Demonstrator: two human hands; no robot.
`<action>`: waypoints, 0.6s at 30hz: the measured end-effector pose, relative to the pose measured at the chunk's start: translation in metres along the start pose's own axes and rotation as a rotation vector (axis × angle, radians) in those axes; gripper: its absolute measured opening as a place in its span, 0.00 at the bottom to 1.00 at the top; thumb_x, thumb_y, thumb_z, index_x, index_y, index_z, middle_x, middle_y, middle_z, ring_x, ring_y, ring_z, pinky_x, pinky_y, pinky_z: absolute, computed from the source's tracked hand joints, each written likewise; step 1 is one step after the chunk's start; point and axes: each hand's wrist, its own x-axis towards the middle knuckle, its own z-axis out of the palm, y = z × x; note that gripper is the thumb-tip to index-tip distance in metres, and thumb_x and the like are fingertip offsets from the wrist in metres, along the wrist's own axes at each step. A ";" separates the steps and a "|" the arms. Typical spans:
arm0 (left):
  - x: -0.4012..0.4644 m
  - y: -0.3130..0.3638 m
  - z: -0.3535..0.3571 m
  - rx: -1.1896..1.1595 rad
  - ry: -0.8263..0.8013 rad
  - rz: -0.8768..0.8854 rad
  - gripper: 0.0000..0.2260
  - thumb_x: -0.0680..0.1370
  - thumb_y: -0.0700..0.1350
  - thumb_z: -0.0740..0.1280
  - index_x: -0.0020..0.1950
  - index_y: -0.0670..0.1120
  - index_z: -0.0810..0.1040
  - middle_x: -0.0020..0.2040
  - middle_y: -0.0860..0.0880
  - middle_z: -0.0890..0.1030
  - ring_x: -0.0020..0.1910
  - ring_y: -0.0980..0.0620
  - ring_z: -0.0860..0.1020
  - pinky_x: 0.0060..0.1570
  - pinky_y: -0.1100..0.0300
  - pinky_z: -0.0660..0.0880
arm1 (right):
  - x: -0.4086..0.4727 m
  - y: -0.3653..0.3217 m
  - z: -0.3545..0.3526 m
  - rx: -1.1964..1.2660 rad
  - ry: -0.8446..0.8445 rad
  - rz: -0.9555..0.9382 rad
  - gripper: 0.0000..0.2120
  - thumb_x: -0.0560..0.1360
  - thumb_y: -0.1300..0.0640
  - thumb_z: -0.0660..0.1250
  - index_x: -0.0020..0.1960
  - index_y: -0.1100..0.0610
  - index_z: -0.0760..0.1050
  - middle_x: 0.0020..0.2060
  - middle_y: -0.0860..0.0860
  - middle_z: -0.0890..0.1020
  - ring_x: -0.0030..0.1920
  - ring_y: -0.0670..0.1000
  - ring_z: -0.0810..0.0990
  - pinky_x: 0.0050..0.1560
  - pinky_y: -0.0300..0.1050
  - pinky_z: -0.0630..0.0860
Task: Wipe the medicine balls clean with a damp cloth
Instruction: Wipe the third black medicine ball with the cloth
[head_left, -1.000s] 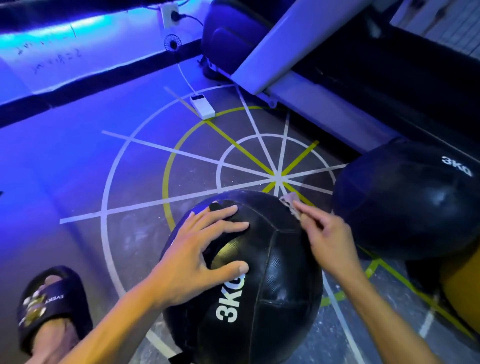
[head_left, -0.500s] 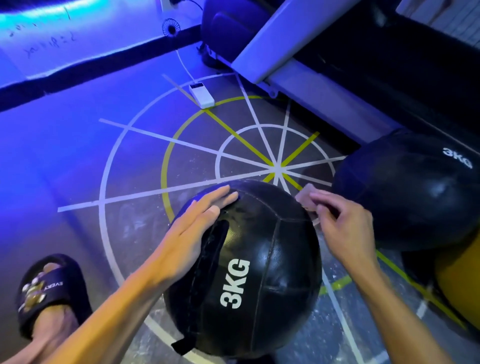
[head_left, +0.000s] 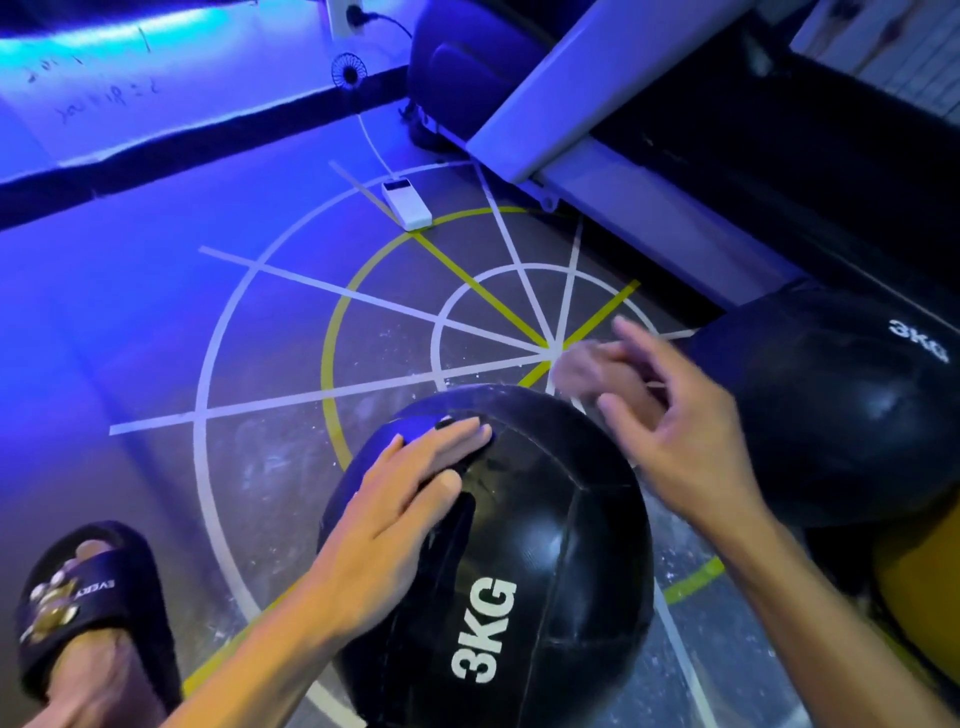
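Your left hand lies flat on the upper left face of the near medicine ball, fingers straight and together, pressing to steady it on the floor at the lower centre of the frame. Your right hand is off the ball, up and to its right, blurred with motion. The cloth shows as a pale, smeared patch at its fingertips; it looks pinched between thumb and fingers, with the index finger sticking out straight, though the blur makes the exact hold hard to read.

As for progress, you look to be in the middle of the first ball. The cloth is not touching it at this moment. The ball's top carries faint pale streaks and scuffs near your left fingers, so I would judge that patch not yet finished. The underside and the far side cannot be seen, so whether they have been wiped I cannot tell.

The second medicine ball sits at the right of the frame, close beside the first, with no hand or cloth on it. By my reading it remains to be done. A yellow object at the lower right edge is too cut off to identify.
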 end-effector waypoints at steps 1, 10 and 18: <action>-0.002 0.001 0.002 0.001 -0.011 -0.005 0.20 0.83 0.46 0.60 0.76 0.56 0.71 0.71 0.63 0.76 0.77 0.56 0.67 0.78 0.38 0.54 | -0.004 -0.008 0.004 0.038 -0.071 -0.027 0.28 0.73 0.60 0.75 0.72 0.50 0.75 0.62 0.41 0.81 0.61 0.42 0.79 0.66 0.42 0.74; -0.016 0.012 0.006 0.106 -0.043 0.033 0.19 0.84 0.43 0.64 0.74 0.57 0.72 0.69 0.68 0.76 0.76 0.63 0.66 0.80 0.43 0.54 | 0.020 0.032 0.019 0.006 -0.217 0.159 0.12 0.76 0.65 0.71 0.49 0.48 0.85 0.39 0.43 0.84 0.34 0.41 0.80 0.44 0.39 0.74; -0.005 0.015 0.003 0.122 -0.070 0.048 0.18 0.85 0.43 0.64 0.73 0.58 0.72 0.69 0.67 0.77 0.77 0.59 0.65 0.79 0.41 0.54 | 0.049 0.032 0.035 -0.114 -0.369 0.169 0.11 0.78 0.64 0.68 0.49 0.50 0.85 0.44 0.53 0.85 0.31 0.39 0.79 0.42 0.41 0.75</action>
